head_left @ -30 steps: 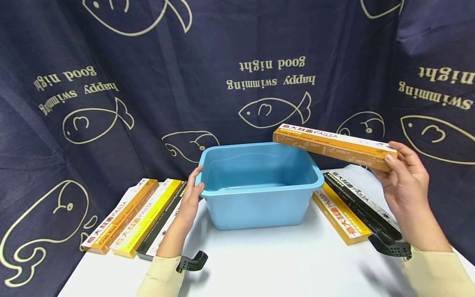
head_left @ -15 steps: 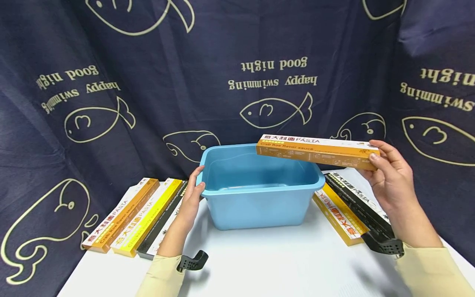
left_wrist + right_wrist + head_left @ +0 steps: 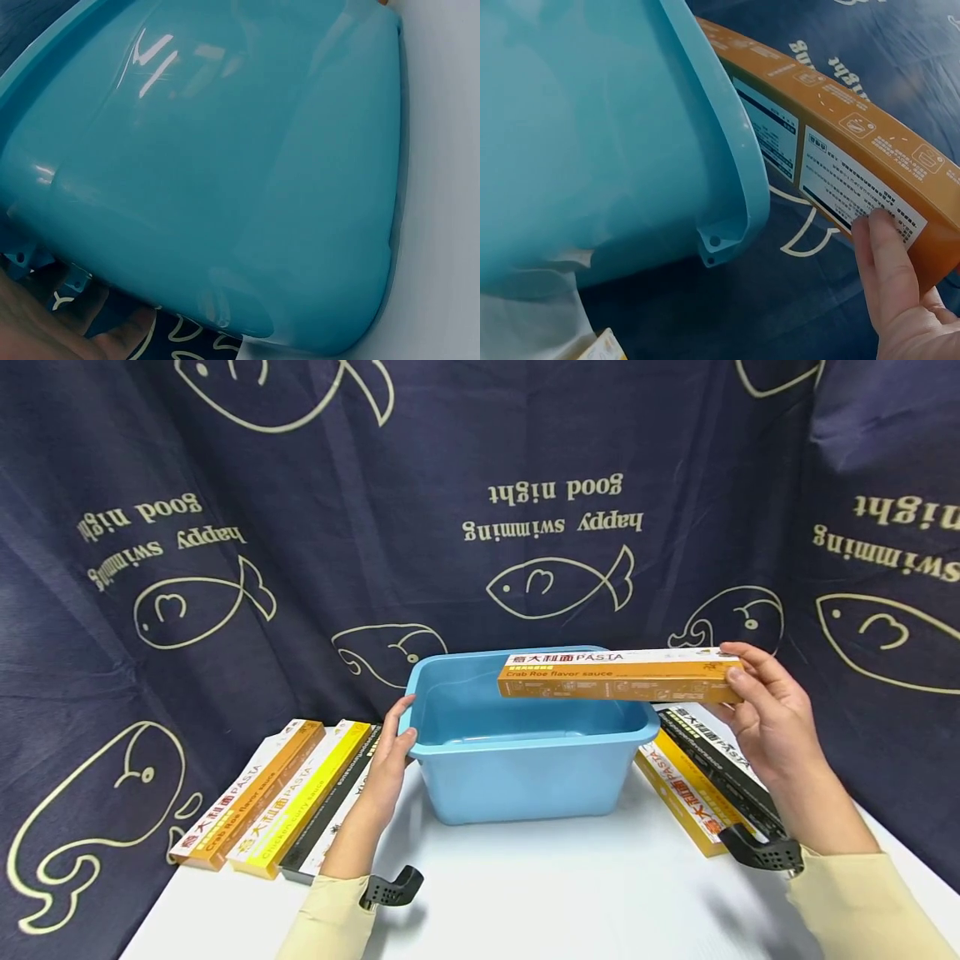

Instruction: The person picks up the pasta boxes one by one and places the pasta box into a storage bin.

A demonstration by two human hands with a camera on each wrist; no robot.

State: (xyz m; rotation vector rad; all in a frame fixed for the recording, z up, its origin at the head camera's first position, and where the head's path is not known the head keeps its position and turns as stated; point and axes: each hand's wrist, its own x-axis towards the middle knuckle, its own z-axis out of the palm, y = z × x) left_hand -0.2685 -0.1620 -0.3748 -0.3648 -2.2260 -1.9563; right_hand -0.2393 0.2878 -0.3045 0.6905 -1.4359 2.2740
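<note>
My right hand (image 3: 772, 718) grips the right end of an orange and white pasta box (image 3: 615, 687), marked "Crab Roe flavor sauce". Thumb on the near side, it holds the box almost level, its left part above the opening of a blue plastic tub (image 3: 525, 785). From the right wrist view, fingers (image 3: 891, 259) lie against the white label panel on the box's underside. At the tub's left rim, my left hand (image 3: 384, 768) holds the edge with thumb and fingers. The left wrist view shows the tub's side wall (image 3: 225, 165), with that hand (image 3: 52, 326) at its lower left.
Left of the tub lie three pasta boxes: orange (image 3: 255, 789), yellow (image 3: 303, 797) and black (image 3: 330, 814). To its right lie a yellow box (image 3: 686, 797) and a black box (image 3: 723, 768). A dark fish-print curtain (image 3: 420, 510) hangs behind the white table (image 3: 555, 893).
My right hand has carried the orange pasta box left and slightly down, from beside the tub's far right corner to over its opening; the box has levelled out. My left hand stays on the rim.
</note>
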